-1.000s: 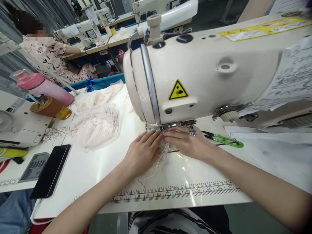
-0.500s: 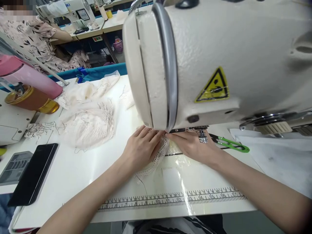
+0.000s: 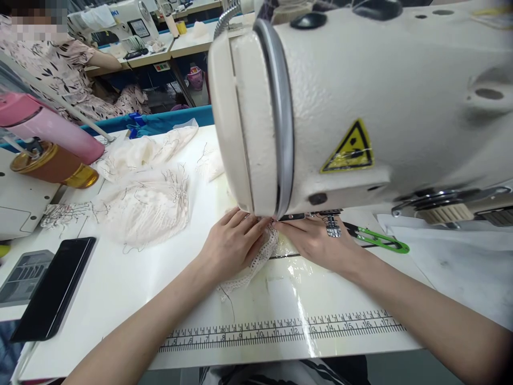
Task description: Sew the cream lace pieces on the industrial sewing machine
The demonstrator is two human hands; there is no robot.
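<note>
I see the left hand (image 3: 230,240) lying palm down on the pale lace (image 3: 264,258), fingers close together and reaching in under the head of the sewing machine (image 3: 360,80). The right hand (image 3: 320,240) rests low opposite, its fingertips near the left's; I cannot tell whether either hand pinches the lace or only presses it. The lace lies on the table (image 3: 340,291), partly under the left hand, its edge curving out between the hands, a loose thread trailing towards the printed ruler (image 3: 276,334). Just beside the right hand I have green snips (image 3: 385,241), then a white sheet (image 3: 460,267). Off to the left sit a heap of cloth (image 3: 148,211) and a black phone (image 3: 58,289)
</note>
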